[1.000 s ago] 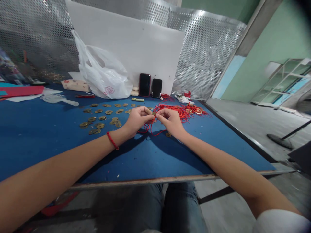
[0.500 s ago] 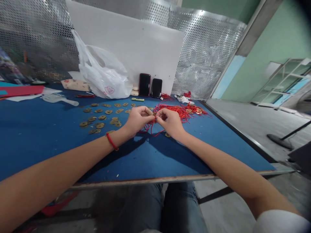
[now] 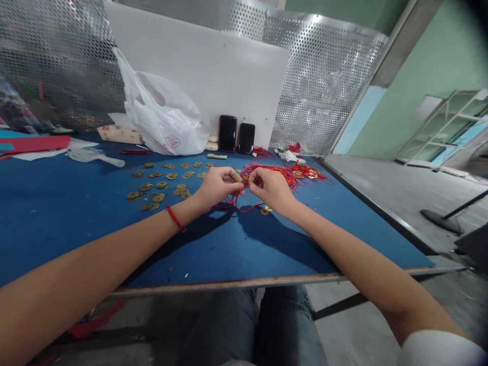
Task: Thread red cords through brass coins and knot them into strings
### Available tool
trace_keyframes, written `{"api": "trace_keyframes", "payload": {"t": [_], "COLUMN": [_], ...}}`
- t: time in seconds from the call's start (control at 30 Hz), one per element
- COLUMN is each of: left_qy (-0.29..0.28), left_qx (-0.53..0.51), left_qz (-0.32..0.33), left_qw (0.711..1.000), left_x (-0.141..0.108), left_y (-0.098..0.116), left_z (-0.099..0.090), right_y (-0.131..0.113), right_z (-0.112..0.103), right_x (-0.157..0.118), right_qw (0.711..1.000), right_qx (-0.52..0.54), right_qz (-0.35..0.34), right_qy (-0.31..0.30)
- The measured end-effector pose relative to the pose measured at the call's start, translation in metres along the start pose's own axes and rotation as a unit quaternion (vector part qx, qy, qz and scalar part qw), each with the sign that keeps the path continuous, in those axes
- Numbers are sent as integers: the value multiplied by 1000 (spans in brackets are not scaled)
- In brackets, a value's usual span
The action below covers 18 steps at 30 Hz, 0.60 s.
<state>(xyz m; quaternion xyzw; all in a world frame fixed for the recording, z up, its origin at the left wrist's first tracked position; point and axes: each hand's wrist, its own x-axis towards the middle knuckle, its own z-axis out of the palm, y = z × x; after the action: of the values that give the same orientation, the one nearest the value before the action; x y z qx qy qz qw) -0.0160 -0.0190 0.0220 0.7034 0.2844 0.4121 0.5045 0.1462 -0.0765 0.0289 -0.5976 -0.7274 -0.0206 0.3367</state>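
My left hand (image 3: pixel 218 188) pinches a small brass coin (image 3: pixel 245 181) with red cord at it, over the middle of the blue table. Close beside it on the right, my right hand (image 3: pixel 271 189) has thumb and forefinger pressed together on the red cord (image 3: pixel 249 208), which hangs in loops below the fingers. Two brass coins (image 3: pixel 264 211) lie under my right hand. Several more coins (image 3: pixel 158 197) are spread to the left of my left hand. Behind my right hand lies a tangled pile of red cords (image 3: pixel 284 174).
A white plastic bag (image 3: pixel 168 122) stands at the back, beside two upright phones (image 3: pixel 227 133) against a white board (image 3: pixel 198 61). A clear scoop (image 3: pixel 95 156) and red paper (image 3: pixel 38 143) lie at the left. The table's front edge (image 3: pixel 229 283) runs before my legs.
My right hand has moved slightly right, a little apart from my left hand. The coin between the hands shows more clearly, and a second coin shows below my right hand.
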Motion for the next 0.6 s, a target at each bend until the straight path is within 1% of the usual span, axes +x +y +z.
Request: {"api": "trace_keyframes", "payload": {"t": [0.13,0.27,0.33,0.47,0.53,0.6], "left_qy": [7,9,7,5,1,-7], "left_qx": [9,-20,-30,-25,-14,-5], "left_qz": [7,-1,-1,4,10,17], "left_qw": [1000,1000,1000,1000,1000,1000], "left_x": [0,-1,-2,-1,0,1], "left_y": [-1,0,0,-3,-4,-5], "left_z": [0,3,4,4,3,1], "right_y": [2,1,1,2,0,-4], "right_z": [3,6,8,12,11,8], "right_x": [0,-1,-2,-3,-3,-3], "right_qw": [999,998,996,990,993,997], "right_qx": [48,58,81,133,114,63], "right_qz": [12,23,31,40,35,33], "right_qy": [7,21,24,17,18,22]}}
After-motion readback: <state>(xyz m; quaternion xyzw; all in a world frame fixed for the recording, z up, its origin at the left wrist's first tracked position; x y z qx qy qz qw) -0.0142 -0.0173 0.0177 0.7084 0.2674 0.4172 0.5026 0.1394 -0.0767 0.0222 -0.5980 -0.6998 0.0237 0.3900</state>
